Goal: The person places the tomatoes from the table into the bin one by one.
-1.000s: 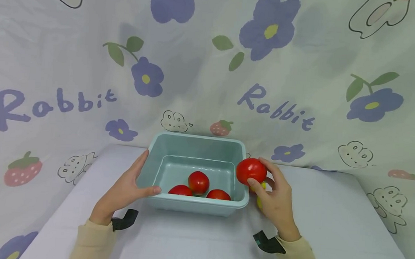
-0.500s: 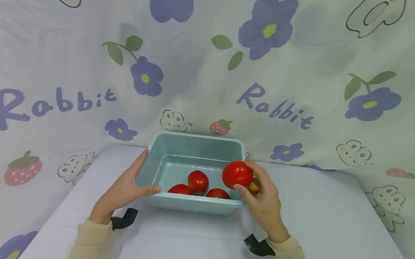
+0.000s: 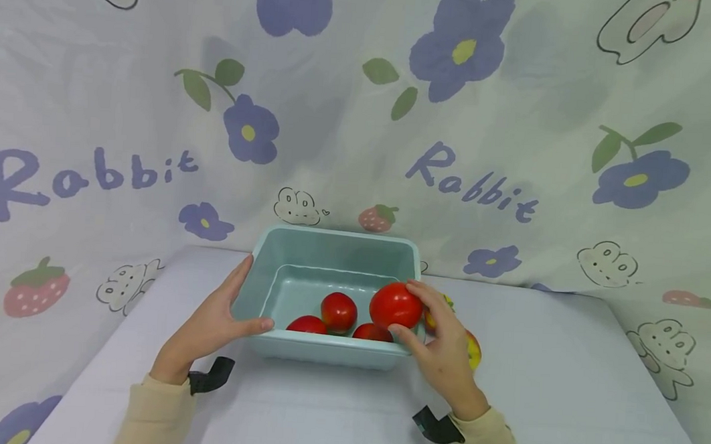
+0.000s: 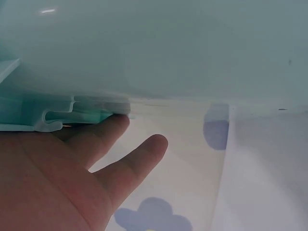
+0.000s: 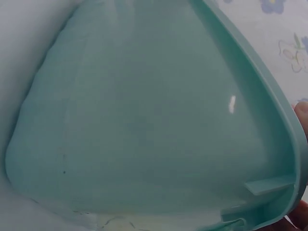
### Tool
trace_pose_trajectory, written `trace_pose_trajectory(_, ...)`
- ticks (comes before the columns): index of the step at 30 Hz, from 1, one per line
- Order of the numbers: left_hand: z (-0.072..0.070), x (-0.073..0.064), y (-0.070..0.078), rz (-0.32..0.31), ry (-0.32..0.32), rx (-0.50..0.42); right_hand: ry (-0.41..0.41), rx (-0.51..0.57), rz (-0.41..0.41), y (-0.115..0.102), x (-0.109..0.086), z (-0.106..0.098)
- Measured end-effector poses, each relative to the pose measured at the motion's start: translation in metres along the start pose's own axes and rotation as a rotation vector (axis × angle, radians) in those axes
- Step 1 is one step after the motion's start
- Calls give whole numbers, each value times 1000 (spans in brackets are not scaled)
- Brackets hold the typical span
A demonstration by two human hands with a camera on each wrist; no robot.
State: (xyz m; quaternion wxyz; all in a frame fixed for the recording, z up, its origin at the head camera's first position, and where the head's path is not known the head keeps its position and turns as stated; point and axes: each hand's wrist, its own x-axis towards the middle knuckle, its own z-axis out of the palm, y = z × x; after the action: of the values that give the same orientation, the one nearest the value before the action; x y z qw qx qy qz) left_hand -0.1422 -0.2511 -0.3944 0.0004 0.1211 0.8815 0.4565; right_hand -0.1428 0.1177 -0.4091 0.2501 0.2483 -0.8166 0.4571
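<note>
a smooth white table (image 3: 564, 387) stretches out in front of you, with a patterned cloth backdrop (image 3: 349, 121) beyond it. nearest you are your beige sleeves (image 3: 155, 416) and the black bands (image 3: 436, 427) at your wrists. your left hand (image 3: 212, 325) lies spread at the left of a pale teal plastic bin (image 3: 330, 353), thumb on the front rim, fingers along the left side. your right hand (image 3: 445, 354) pinches a tomato (image 3: 396, 306) between thumb and fingers, over the bin's front right part. that tomato is deep red, round and glossy, with small bright highlights on its skin. just below it is a red fruit (image 3: 372, 332), partly hidden by the front rim; you cannot tell whether the two touch. two more, one at left (image 3: 306, 325) and one in the middle (image 3: 339, 312), lie in the bin. yellow-and-red fruit (image 3: 475, 350) sits on the table, partly behind your right hand. farthest off, the backdrop carries purple flowers, strawberries, rabbits and the word "rabbit". your left wrist view adds a hooked rib (image 4: 50, 120) under the rim and a gap between two straight fingers (image 4: 137, 168). your right wrist view shows mostly the bin's outer wall, with bits of finger (image 5: 302, 115) at the edge.
</note>
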Motion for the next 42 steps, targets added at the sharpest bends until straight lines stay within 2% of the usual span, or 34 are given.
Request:
trace_pose_trajectory(6, 0, 1, 1, -2, 0, 4, -44, -2, -17, 0, 0, 1)
trace_pose_trajectory(14, 1, 0, -2, -4, -1, 7, -58, -13, -31, 1, 0, -1)
trace_pose_trajectory(26, -2, -3, 2, -11, -1, 18, 49, -6, -44, 13, 7, -19)
trace_pose_trajectory(30, -2, -3, 3, -10, 2, 20, 79, 42, -33, 17, 10, -28)
trace_pose_trajectory(35, -1, -2, 1, -13, 2, 14, 107, 160, -26, 24, 11, -39)
trace_pose_trajectory(42, -1, -1, 0, -14, -7, 19, 127, 160, 11, 33, 8, -50)
